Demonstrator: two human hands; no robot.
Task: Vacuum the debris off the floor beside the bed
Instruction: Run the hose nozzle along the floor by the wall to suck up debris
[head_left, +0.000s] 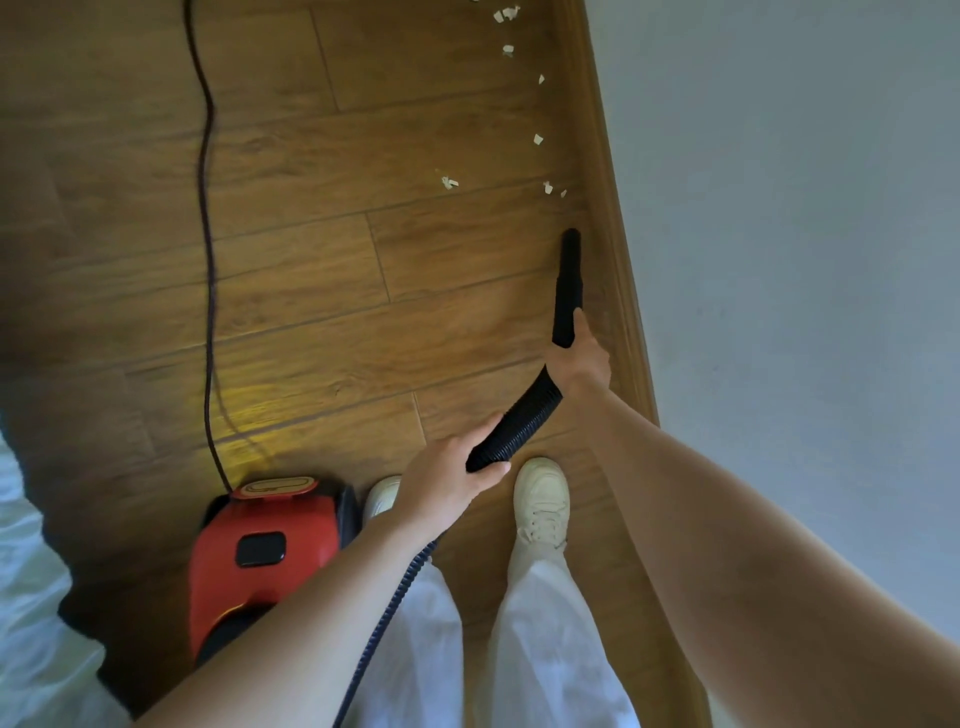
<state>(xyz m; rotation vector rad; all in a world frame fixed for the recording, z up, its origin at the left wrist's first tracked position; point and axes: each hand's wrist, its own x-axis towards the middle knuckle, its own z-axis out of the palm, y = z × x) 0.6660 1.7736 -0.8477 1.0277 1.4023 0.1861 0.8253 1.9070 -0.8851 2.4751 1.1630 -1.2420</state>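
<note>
White bits (538, 139) lie scattered on the wood floor (311, 291) by the right baseboard (605, 171), just past the far tip of the black nozzle (568, 283). The right hand (582, 358) reaches out with a straight arm and grips the nozzle, and the left hand (449, 480) is curled around the ribbed hose (519, 421) nearer in. The red vacuum (260, 551) sits on the floor at the near left, beside two white shoes (542, 501).

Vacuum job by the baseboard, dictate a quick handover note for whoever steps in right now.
Right hand grips the black nozzle, tip aimed along the baseboard.
Left hand holds the ribbed hose.
The red vacuum sits by the left foot.
Done: floor near the feet shows no scraps.
Left: the white scraps just ahead of the tip, and more trailing farther along the baseboard.
</note>
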